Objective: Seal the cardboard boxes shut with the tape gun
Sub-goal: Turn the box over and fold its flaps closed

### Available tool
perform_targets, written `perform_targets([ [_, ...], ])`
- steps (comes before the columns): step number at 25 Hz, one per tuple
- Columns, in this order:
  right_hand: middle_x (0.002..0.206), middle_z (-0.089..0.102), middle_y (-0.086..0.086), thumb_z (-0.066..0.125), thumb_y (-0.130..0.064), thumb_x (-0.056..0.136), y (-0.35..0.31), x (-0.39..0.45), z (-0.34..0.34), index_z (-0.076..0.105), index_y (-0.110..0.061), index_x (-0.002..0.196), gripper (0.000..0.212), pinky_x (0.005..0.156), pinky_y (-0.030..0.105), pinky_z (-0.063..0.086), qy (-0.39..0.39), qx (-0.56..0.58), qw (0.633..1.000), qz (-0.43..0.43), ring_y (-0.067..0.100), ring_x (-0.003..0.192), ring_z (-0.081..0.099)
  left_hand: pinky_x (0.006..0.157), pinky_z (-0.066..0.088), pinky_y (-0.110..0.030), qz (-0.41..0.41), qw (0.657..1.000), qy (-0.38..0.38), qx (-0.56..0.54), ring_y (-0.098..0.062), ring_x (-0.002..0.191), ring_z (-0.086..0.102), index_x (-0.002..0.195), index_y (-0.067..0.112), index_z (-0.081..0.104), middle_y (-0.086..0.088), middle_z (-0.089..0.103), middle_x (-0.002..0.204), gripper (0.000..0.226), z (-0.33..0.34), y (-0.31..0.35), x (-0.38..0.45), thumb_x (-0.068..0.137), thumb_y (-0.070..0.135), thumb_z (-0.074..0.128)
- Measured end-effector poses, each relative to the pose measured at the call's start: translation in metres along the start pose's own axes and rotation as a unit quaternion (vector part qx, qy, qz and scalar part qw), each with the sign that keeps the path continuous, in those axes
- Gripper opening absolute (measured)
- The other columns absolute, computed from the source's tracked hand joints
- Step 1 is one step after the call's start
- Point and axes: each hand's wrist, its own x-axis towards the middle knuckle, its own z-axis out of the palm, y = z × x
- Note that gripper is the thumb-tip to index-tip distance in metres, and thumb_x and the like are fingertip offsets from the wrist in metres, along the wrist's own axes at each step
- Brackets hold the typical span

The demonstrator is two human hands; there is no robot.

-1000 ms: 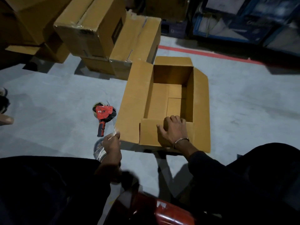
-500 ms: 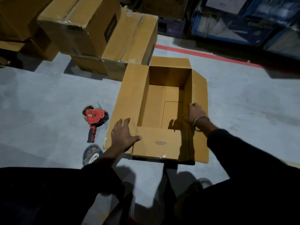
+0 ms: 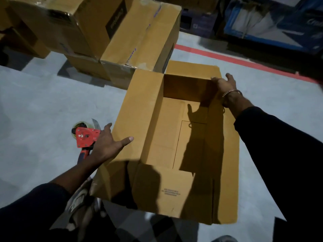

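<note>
An open cardboard box (image 3: 139,109) lies on the grey floor with its flaps spread outward and nothing inside. My left hand (image 3: 106,144) is at the outer edge of the long left flap, thumb stretched flat on top of it and fingers straight along the edge. My right hand (image 3: 224,86), with a bracelet on the wrist, grips the box's far right corner where the far flap meets the right flap. The red tape gun (image 3: 85,137) lies on the floor just left of the box, partly hidden behind my left hand and held by neither hand.
Stacked cardboard boxes (image 3: 139,37) stand close behind the open box at the back left. A red floor line (image 3: 244,61) runs behind it, with blue and white packages (image 3: 272,23) beyond. My shoe (image 3: 78,203) is by the box's near left corner.
My left hand slid from the near left corner up along the left flap's outer edge. My right hand moved from the right flap's inner edge to the far right corner. The view closed in.
</note>
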Motion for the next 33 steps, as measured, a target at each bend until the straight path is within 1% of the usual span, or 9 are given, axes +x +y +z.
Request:
perform_targets([
  [7, 0.127, 0.056, 0.005, 0.058, -0.001, 0.096, 0.006, 0.013, -0.012, 0.034, -0.019, 0.157, 0.069, 0.092, 0.032, 0.051, 0.042, 0.077, 0.995, -0.039, 0.019, 0.112, 0.058, 0.087, 0.057, -0.042, 0.021, 0.999, 0.048, -0.002, -0.019, 0.104, 0.067, 0.148, 0.025, 0.046, 0.005, 0.069, 0.123, 0.096, -0.001, 0.012, -0.012, 0.071, 0.069, 0.084],
  [10, 0.121, 0.063, 0.003, 0.054, 0.009, 0.091, 0.023, -0.013, -0.032, 0.055, -0.023, 0.145, 0.063, 0.086, 0.024, 0.057, 0.000, -0.061, 0.985, -0.160, 0.017, 0.107, 0.061, 0.076, 0.050, -0.035, 0.025, 0.996, 0.077, 0.030, -0.017, 0.096, 0.064, 0.145, 0.021, 0.047, 0.008, 0.066, 0.109, 0.090, -0.006, 0.029, -0.024, 0.075, 0.063, 0.085],
  [13, 0.163, 0.034, 0.007, 0.067, 0.004, 0.084, 0.048, -0.040, -0.044, 0.045, -0.026, 0.154, 0.079, 0.120, 0.032, 0.036, -0.062, -0.383, 0.892, -0.230, 0.024, 0.148, 0.034, 0.078, 0.050, -0.037, 0.034, 0.992, 0.118, 0.036, -0.029, 0.107, 0.069, 0.144, 0.017, 0.050, -0.003, 0.073, 0.121, 0.075, -0.010, 0.046, -0.039, 0.085, 0.050, 0.082],
  [15, 0.171, 0.005, 0.005, 0.075, -0.011, 0.085, 0.056, -0.064, -0.048, 0.021, -0.030, 0.162, 0.096, 0.122, 0.057, 0.026, -0.136, -0.579, 0.778, -0.201, 0.033, 0.157, 0.006, 0.082, 0.054, -0.039, 0.060, 0.986, 0.154, 0.037, -0.033, 0.108, 0.070, 0.144, 0.015, 0.052, -0.009, 0.073, 0.124, 0.061, -0.017, 0.063, -0.062, 0.093, 0.040, 0.073],
  [17, 0.171, 0.001, 0.006, 0.077, -0.023, 0.086, 0.058, -0.086, -0.052, 0.013, -0.028, 0.163, 0.100, 0.117, 0.064, 0.025, -0.167, -0.642, 0.730, -0.168, 0.035, 0.157, 0.000, 0.084, 0.059, -0.042, 0.107, 0.975, 0.188, 0.058, -0.032, 0.101, 0.072, 0.141, 0.016, 0.057, -0.009, 0.075, 0.118, 0.050, -0.023, 0.084, -0.092, 0.097, 0.038, 0.066],
  [21, 0.167, 0.019, 0.014, 0.075, -0.030, 0.088, 0.053, -0.137, -0.064, 0.023, -0.014, 0.159, 0.090, 0.119, 0.055, 0.034, -0.136, -0.536, 0.820, -0.145, 0.035, 0.152, 0.020, 0.078, 0.058, -0.036, 0.151, 0.978, 0.141, 0.010, -0.024, 0.095, 0.074, 0.123, 0.025, 0.068, 0.001, 0.076, 0.109, 0.032, -0.001, 0.115, -0.142, 0.095, 0.040, 0.064],
  [24, 0.167, 0.019, 0.012, 0.068, -0.030, 0.094, 0.081, -0.186, -0.091, 0.025, -0.015, 0.159, 0.080, 0.115, 0.052, 0.038, -0.130, -0.562, 0.807, -0.129, 0.034, 0.152, 0.022, 0.095, 0.055, -0.037, 0.150, 0.988, -0.010, 0.021, -0.023, 0.116, 0.067, 0.133, 0.024, 0.064, -0.001, 0.068, 0.129, 0.045, 0.036, 0.110, -0.169, 0.097, 0.051, 0.062],
  [29, 0.144, 0.050, 0.021, 0.061, -0.037, 0.098, 0.165, -0.267, -0.131, 0.044, -0.005, 0.145, 0.059, 0.106, 0.049, 0.046, -0.024, -0.400, 0.915, 0.039, 0.040, 0.131, 0.049, 0.125, 0.027, -0.041, 0.207, 0.932, -0.140, 0.262, -0.030, 0.158, 0.018, 0.164, 0.013, 0.025, -0.012, 0.011, 0.173, 0.070, 0.088, 0.035, -0.208, 0.106, 0.044, 0.050],
  [33, 0.126, 0.063, 0.016, 0.066, -0.086, 0.066, 0.267, -0.297, -0.129, 0.053, -0.010, 0.141, 0.108, 0.095, 0.046, 0.049, 0.045, -0.057, 0.950, 0.304, 0.039, 0.114, 0.061, 0.125, 0.027, -0.046, 0.272, 0.912, -0.078, 0.297, -0.033, 0.159, 0.015, 0.166, 0.021, 0.022, -0.011, 0.009, 0.174, 0.070, 0.094, -0.005, -0.231, 0.104, 0.045, 0.045],
])
